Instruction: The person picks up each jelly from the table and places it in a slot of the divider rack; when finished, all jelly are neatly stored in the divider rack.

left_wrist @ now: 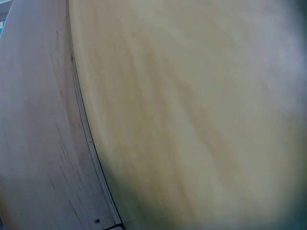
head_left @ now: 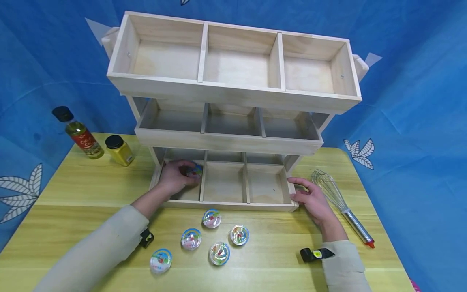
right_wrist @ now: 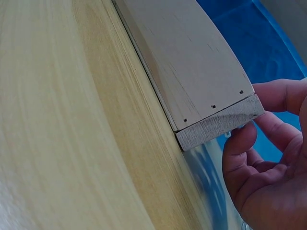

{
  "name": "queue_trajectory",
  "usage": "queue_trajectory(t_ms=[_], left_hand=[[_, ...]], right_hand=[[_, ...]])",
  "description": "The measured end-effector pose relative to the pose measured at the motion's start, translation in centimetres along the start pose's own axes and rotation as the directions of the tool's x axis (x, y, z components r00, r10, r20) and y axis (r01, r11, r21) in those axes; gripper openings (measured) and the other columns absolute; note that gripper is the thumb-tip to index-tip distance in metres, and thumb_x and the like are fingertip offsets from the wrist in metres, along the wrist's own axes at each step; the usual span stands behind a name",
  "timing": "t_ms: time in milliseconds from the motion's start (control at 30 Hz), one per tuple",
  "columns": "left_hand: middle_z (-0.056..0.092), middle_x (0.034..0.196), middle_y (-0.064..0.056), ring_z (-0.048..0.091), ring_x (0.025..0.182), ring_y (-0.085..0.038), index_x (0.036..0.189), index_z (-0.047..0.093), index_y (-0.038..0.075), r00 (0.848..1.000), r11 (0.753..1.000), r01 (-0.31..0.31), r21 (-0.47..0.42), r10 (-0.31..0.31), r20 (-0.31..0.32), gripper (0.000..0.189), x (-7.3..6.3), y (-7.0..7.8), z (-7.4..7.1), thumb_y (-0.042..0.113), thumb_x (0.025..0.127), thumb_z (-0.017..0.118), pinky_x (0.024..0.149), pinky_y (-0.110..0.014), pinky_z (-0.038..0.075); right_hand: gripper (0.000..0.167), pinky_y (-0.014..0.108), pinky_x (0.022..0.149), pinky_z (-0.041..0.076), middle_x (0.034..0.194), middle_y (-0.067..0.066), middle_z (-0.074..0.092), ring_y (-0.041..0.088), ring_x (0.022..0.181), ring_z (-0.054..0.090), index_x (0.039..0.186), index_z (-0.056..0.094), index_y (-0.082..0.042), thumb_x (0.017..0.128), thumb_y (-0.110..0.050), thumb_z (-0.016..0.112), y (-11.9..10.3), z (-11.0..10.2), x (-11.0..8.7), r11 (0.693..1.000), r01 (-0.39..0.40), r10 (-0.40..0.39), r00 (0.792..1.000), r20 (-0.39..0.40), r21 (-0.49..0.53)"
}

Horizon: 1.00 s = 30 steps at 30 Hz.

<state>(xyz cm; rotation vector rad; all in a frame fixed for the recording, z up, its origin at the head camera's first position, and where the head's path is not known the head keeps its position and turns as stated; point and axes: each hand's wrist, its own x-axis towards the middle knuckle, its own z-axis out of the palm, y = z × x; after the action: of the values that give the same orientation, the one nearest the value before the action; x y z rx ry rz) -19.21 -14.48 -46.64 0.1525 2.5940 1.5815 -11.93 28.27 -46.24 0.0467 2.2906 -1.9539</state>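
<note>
My left hand (head_left: 176,177) reaches into the left compartment of the bottom box of a three-tier wooden rack (head_left: 226,206), fingers curled round a small jelly cup (head_left: 195,171) with a printed blue-edged lid. At the box's right front corner, my right hand (head_left: 310,198) grips the side wall, its index finger at the top edge and its thumb against the outer face. In the right wrist view the thumb and fingers of that hand (right_wrist: 268,163) close on the wooden corner (right_wrist: 216,122). Several more jelly cups (head_left: 191,239) lie on the table in front.
The rack's upper tier (head_left: 233,87) and middle tier (head_left: 230,140) overhang the bottom box. An oil bottle (head_left: 84,138) and a yellow jar with a black lid (head_left: 119,151) stand at the left. A whisk (head_left: 343,207) lies right of my right hand on the wooden table (head_left: 91,190).
</note>
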Motion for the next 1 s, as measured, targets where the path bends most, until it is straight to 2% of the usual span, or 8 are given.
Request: queue_trajectory(t_ms=[200, 367, 500, 600, 667, 767, 833, 1000], left_hand=[[0.065, 0.102, -0.014, 0.059, 0.091, -0.026, 0.115, 0.068, 0.001, 1.000, 1.000, 0.029, 0.012, -0.029, 0.004, 0.046, -0.1, 0.0, 0.2, 0.009, 0.074, 0.087, 0.074, -0.033, 0.051], [0.066, 0.104, -0.015, 0.061, 0.095, -0.028, 0.116, 0.066, 0.001, 0.999, 0.999, 0.038, 0.016, -0.038, 0.006, 0.050, 0.0, 0.2, 0.1, 0.010, 0.073, 0.089, 0.077, -0.035, 0.053], [0.066, 0.109, -0.018, 0.062, 0.100, -0.032, 0.121, 0.062, -0.001, 1.000, 1.000, 0.022, -0.004, -0.022, 0.011, 0.057, -0.3, 0.5, -0.2, 0.010, 0.072, 0.089, 0.082, -0.039, 0.054], [0.065, 0.111, -0.019, 0.062, 0.102, -0.034, 0.123, 0.061, 0.000, 1.000, 0.999, -0.011, 0.039, 0.011, -0.011, 0.057, -0.8, 0.9, -0.9, 0.014, 0.075, 0.088, 0.086, -0.043, 0.053], [0.065, 0.112, -0.019, 0.061, 0.100, -0.034, 0.123, 0.061, 0.001, 0.998, 0.995, -0.052, 0.085, 0.056, -0.040, 0.054, -1.3, 1.3, -1.5, 0.016, 0.077, 0.086, 0.086, -0.047, 0.052], [0.064, 0.113, -0.022, 0.060, 0.098, -0.037, 0.124, 0.062, 0.000, 0.986, 0.975, -0.116, 0.191, 0.137, -0.098, 0.053, -2.4, 1.9, -2.5, 0.018, 0.079, 0.084, 0.084, -0.051, 0.050], [0.060, 0.118, -0.025, 0.059, 0.101, -0.040, 0.128, 0.059, -0.001, 0.979, 0.969, -0.130, 0.211, 0.160, -0.129, 0.055, -3.4, 2.2, -3.0, 0.016, 0.081, 0.082, 0.085, -0.054, 0.049], [0.050, 0.131, -0.030, 0.054, 0.114, -0.047, 0.138, 0.048, -0.005, 0.983, 0.991, -0.089, 0.099, 0.104, -0.151, 0.061, -6.2, 2.3, -4.4, 0.008, 0.086, 0.076, 0.093, -0.057, 0.049]], right_hand=[[0.052, 0.024, 0.059, 0.046, 0.131, 0.022, 0.049, 0.013, 0.070, 0.052, 0.134, 0.054, 0.009, 0.084, 0.011, 0.067, 0.0, -0.1, 0.0, 1.000, 0.009, -0.009, 1.000, -0.003, -0.009], [0.051, 0.025, 0.059, 0.046, 0.122, 0.017, 0.053, 0.013, 0.068, 0.050, 0.133, 0.055, 0.009, 0.083, 0.011, 0.067, 0.2, -0.2, 0.1, 1.000, 0.020, -0.020, 1.000, -0.005, -0.007], [0.051, 0.024, 0.056, 0.045, 0.115, 0.013, 0.054, 0.012, 0.065, 0.048, 0.133, 0.055, 0.009, 0.083, 0.012, 0.066, 0.4, -0.3, 0.2, 1.000, 0.029, -0.029, 1.000, 0.002, 0.002], [0.051, 0.025, 0.055, 0.044, 0.118, 0.016, 0.053, 0.012, 0.063, 0.047, 0.134, 0.054, 0.009, 0.084, 0.012, 0.066, 0.3, -0.1, 0.3, 0.999, 0.032, -0.032, 0.999, 0.009, 0.008], [0.051, 0.025, 0.055, 0.044, 0.123, 0.016, 0.051, 0.012, 0.063, 0.047, 0.134, 0.054, 0.010, 0.085, 0.012, 0.066, 0.2, 0.0, 0.3, 0.999, 0.031, -0.031, 0.999, 0.011, 0.009], [0.051, 0.025, 0.055, 0.045, 0.119, 0.019, 0.052, 0.012, 0.063, 0.047, 0.134, 0.053, 0.010, 0.085, 0.012, 0.066, 0.2, 0.0, 0.2, 0.999, 0.033, -0.033, 0.999, 0.010, 0.002], [0.051, 0.025, 0.055, 0.045, 0.116, 0.018, 0.053, 0.012, 0.063, 0.047, 0.134, 0.054, 0.009, 0.085, 0.011, 0.067, 0.3, 0.0, 0.2, 1.000, 0.029, -0.029, 1.000, 0.006, -0.005], [0.051, 0.024, 0.059, 0.047, 0.120, 0.020, 0.052, 0.012, 0.071, 0.052, 0.134, 0.054, 0.009, 0.085, 0.010, 0.067, 0.2, 0.0, 0.1, 1.000, 0.015, -0.015, 1.000, -0.001, -0.010]])
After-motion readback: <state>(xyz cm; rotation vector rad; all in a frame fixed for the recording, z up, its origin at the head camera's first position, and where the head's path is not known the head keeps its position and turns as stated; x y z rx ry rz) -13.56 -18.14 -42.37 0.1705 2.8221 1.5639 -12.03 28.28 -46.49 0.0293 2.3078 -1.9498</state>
